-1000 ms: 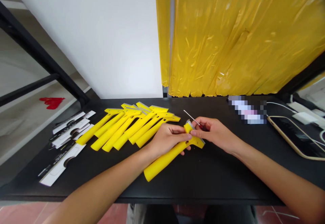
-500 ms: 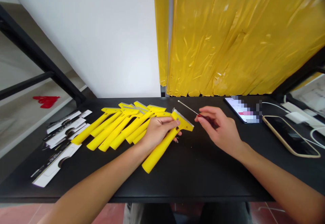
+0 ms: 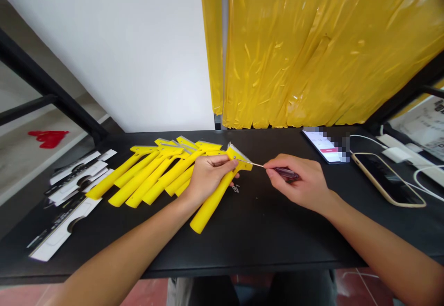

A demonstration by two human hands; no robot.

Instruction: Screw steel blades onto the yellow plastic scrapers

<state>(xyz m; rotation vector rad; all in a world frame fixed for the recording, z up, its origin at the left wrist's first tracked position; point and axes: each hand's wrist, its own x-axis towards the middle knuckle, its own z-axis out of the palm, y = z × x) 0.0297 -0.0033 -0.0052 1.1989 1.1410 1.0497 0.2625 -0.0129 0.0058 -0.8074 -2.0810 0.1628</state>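
Observation:
My left hand [image 3: 211, 174] is closed on a yellow scraper [image 3: 213, 202] near its head, with the handle slanting down to the left. Between the fingers of my right hand [image 3: 300, 179] is a screwdriver [image 3: 287, 173] with a dark reddish handle. Its thin metal shaft reaches left across the scraper's head, the tip close to my left thumb; whether it touches a screw I cannot tell. Several small screws [image 3: 236, 188] lie on the table just beneath the scraper's head. More yellow scrapers [image 3: 149, 179] are spread in an overlapping row to the left of my left hand.
On the black table [image 3: 277, 246], white and black card sleeves [image 3: 65, 232] lie at far left. A lit phone [image 3: 322, 146], a phone in a beige case [image 3: 388, 179] and a white power strip [image 3: 412, 158] with cables are on the right. Yellow plastic sheeting [image 3: 294, 52] hangs behind.
My right hand has turned the screwdriver and brought its shaft down onto the scraper's head. The small screws show more clearly beneath. The whole view has shifted slightly.

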